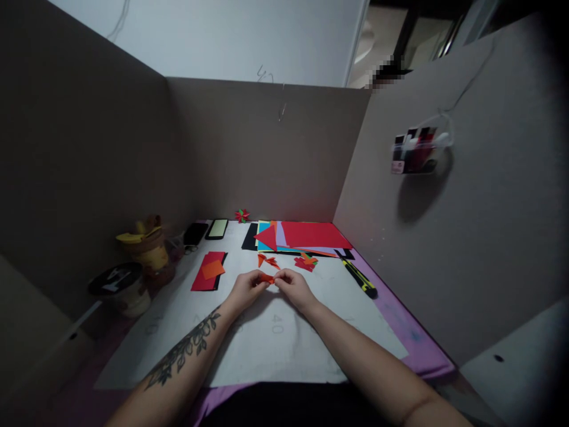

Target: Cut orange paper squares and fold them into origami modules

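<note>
Between my left hand [249,289] and my right hand [294,287] is a small piece of orange paper [268,279], pinched by the fingers of both. It looks folded, though the fingertips cover part of it. Just beyond my hands lie some folded orange paper pieces [268,261]. Red, orange and green paper pieces [306,261] sit in a small pile past my right hand. To the left of my left hand, an orange paper square [213,270] rests on red paper [200,279] with black beneath.
Coloured paper sheets [315,234] are stacked at the back. A yellow-black utility knife [360,277] lies at right. A phone [217,229] and a paper flower [242,215] sit near the back panel. Containers [151,255] stand at left; grey panels [267,148] enclose the table.
</note>
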Available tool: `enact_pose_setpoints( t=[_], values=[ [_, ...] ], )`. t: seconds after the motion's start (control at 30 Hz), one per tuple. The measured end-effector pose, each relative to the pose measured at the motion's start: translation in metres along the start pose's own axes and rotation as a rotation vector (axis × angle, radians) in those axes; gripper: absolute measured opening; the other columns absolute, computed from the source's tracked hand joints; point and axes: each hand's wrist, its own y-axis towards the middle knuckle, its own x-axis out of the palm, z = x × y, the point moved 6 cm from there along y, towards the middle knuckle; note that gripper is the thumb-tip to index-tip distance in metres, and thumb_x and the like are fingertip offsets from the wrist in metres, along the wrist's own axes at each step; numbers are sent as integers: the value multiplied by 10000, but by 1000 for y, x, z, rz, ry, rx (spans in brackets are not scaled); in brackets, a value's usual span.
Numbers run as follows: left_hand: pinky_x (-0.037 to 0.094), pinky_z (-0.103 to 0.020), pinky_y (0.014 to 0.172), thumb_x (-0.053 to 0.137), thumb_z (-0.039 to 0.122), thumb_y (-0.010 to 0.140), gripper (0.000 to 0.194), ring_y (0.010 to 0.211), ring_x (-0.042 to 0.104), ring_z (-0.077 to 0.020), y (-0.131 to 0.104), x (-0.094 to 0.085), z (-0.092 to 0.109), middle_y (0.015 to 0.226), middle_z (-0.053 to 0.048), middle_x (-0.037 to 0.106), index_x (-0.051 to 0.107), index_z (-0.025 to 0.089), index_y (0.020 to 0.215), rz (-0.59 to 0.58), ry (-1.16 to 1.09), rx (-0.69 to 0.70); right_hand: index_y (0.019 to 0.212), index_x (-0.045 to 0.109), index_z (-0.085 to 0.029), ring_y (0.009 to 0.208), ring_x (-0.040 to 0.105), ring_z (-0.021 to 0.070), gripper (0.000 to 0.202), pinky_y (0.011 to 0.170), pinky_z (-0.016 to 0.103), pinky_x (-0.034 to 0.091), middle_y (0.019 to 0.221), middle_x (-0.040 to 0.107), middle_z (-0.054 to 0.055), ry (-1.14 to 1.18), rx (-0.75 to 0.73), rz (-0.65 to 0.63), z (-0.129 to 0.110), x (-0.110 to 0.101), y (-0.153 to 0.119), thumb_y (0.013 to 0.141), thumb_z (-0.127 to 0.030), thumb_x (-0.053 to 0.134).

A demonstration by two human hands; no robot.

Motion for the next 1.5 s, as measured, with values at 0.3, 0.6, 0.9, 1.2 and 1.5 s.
enact_pose_setpoints(
  t=[0.3, 0.6, 0.9, 1.2, 1.5],
  values=[
    [435, -224, 619, 537, 262, 798, 164, 654, 575, -125, -2, 5, 4, 766, -29, 678, 662, 162, 831, -46, 145, 82, 753, 518, -191, 552, 490, 104, 239, 554, 235, 383, 632, 549, -50, 272, 113, 58, 10, 2, 3, 551, -185, 646],
    [426, -218, 598, 558, 258, 776, 134, 650, 564, -119, -1, 6, 9, 761, -12, 660, 636, 159, 820, 21, 84, 73, 687, 516, -189, 568, 502, 116, 139, 561, 235, 394, 604, 554, -44, 193, 40, 77, 9, -1, 3, 585, -175, 609],
    [415, -213, 553, 617, 343, 749, 228, 627, 560, -119, 2, 4, -5, 716, -26, 639, 618, 128, 827, 32, -194, -92, 789, 655, -178, 772, 577, 172, 126, 740, 305, 453, 824, 627, 32, -59, -113, 47, -6, -3, 2, 671, -211, 626],
    [411, -217, 522, 602, 351, 752, 238, 589, 547, -119, 1, 4, 0, 683, -24, 630, 636, 127, 828, 7, -165, -105, 756, 612, -187, 679, 526, 147, 80, 659, 278, 428, 721, 587, -2, -135, -104, 33, -7, -1, 0, 728, -245, 565],
    [430, -228, 592, 579, 318, 753, 184, 642, 553, -125, 2, 5, 6, 762, -30, 660, 646, 149, 782, 43, -30, -20, 794, 541, -191, 662, 518, 143, 126, 639, 271, 426, 716, 549, -11, -117, -129, 116, -12, -2, -3, 699, -244, 606]
  ],
)
